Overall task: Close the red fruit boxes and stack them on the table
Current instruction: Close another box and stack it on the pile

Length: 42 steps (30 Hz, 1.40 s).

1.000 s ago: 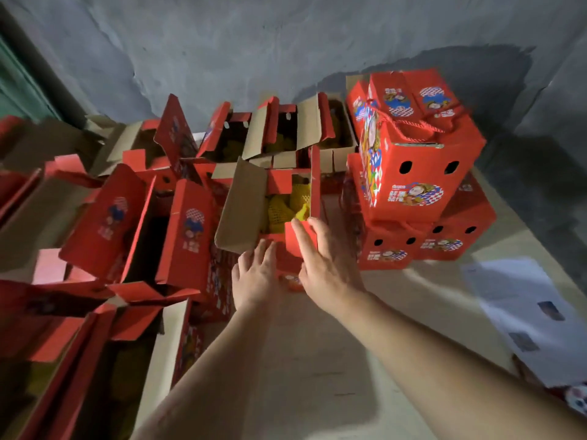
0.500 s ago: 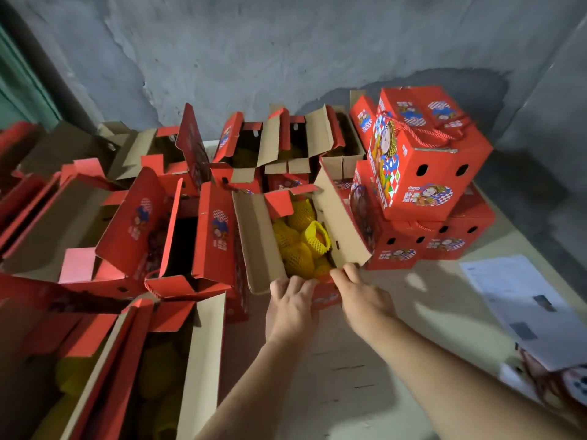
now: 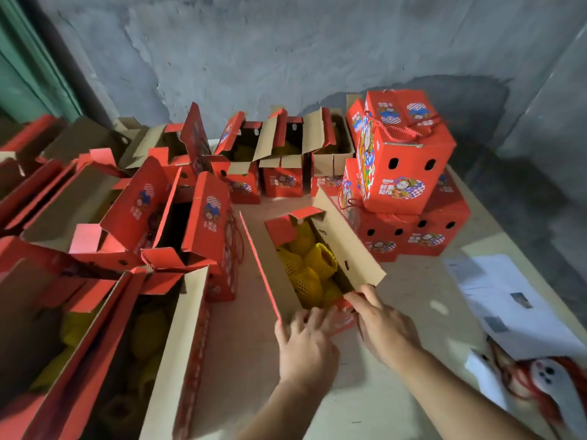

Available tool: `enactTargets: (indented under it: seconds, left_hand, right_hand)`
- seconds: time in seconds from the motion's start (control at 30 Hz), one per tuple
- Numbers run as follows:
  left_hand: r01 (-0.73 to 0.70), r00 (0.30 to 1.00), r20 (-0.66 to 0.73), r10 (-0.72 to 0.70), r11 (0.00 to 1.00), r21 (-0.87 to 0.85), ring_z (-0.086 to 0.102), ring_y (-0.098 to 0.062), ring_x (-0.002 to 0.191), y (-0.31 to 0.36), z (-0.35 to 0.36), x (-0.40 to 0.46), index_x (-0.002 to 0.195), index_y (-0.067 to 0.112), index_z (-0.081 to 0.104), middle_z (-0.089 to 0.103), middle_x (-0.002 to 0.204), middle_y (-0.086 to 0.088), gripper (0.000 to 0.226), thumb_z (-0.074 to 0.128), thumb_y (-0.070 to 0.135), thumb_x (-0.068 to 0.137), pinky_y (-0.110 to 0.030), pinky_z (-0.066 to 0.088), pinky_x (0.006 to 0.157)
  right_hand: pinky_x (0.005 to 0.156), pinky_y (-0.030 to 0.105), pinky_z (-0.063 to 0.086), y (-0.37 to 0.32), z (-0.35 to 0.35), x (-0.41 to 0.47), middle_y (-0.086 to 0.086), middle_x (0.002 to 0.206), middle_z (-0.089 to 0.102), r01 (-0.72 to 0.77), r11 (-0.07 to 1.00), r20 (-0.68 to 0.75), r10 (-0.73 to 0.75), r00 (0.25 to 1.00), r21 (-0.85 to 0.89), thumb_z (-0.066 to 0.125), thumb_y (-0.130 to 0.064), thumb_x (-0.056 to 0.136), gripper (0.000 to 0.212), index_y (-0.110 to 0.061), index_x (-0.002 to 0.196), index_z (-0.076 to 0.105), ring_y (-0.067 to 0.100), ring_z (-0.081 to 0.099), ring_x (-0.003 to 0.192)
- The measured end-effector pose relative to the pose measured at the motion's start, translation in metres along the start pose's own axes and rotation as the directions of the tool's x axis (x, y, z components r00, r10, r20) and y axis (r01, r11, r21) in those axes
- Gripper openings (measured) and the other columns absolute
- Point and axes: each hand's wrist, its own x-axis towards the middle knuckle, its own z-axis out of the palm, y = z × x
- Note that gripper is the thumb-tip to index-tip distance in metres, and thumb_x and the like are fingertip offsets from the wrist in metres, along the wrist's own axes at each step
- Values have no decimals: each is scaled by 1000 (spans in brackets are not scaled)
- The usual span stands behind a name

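You had the open fruit box (image 3: 314, 258) just left of the closed-box stack (image 3: 403, 192), your left hand (image 3: 306, 341) and right hand (image 3: 382, 325) gripping its near end. Loaded with netted fruit (image 3: 313, 268), it likely felt heavy; its cardboard flaps bend, so hold the walls.

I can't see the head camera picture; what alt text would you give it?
Two hands, left and right, grasp the near end of an open red fruit box holding yellow net-wrapped fruit on a table. Closed red boxes are stacked to its right, more open boxes crowd its left.
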Motion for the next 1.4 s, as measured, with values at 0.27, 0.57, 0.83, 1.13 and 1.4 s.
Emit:
enactTargets:
  seconds: [0.27,0.57,0.83,1.13,1.4]
  left_hand:
    - [-600,773,322,547,795,87,22,-33,151,115,6,-51,162,31,22,16,166,-11,71,56,40,101,-51,29,119]
    - [-363,932,-139,336,835,-414,65,-9,110,45,-23,-39,123,29,70,72,121,14,26,62,31,98,-36,55,91]
    - [223,960,-32,-278,830,-511,34,-28,146,-54,-18,34,165,22,13,35,160,-8,120,83,58,75,-51,33,121]
    - [130,990,15,-142,852,-507,54,-20,120,-68,-8,34,137,59,30,41,126,8,84,67,83,66,-45,49,107]
    - [18,988,-148,-34,994,-110,23,-32,144,-58,7,6,149,43,38,27,157,-1,78,34,90,87,-52,24,123]
  right_hand:
    - [106,34,46,128,-57,-13,-44,159,4,245,962,256,-268,929,117,48,-9,98,84,-60,155,14,5,40,141]
    - [101,43,52,123,-31,-63,-11,159,-46,300,920,214,-356,910,253,78,-29,85,117,-49,159,-10,22,24,155]
    - [104,9,40,79,-11,-84,-25,161,15,107,636,4,-171,985,764,62,-81,81,73,-56,147,41,-5,26,149]
    - [97,7,41,70,10,-81,-10,155,32,-77,610,-64,206,977,789,54,-35,102,65,-26,159,26,-16,38,131]
    - [108,29,39,70,-9,-79,-24,163,4,-112,772,-93,215,972,625,48,-47,102,68,-44,161,15,2,23,148]
